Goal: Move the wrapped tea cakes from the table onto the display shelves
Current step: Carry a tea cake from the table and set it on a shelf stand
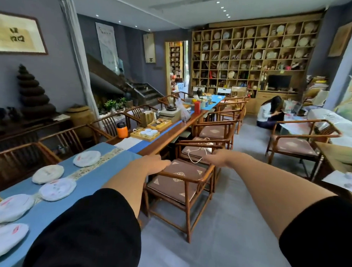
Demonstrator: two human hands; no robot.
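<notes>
Head view: five wrapped tea cakes (pixel 57 188), flat paper-covered discs, lie in a loose row on the blue-clothed surface (pixel 101 176) at the person's left; the display shelves (pixel 251 56) stand on the far wall, well apart. Left hand (pixel 154 163) and right hand (pixel 214 157) both reach forward over a wooden chair (pixel 179 185), fingers loosely extended, holding nothing. Cakes lie left of and behind both hands; the left hand is nearer, likely first to reach.
</notes>
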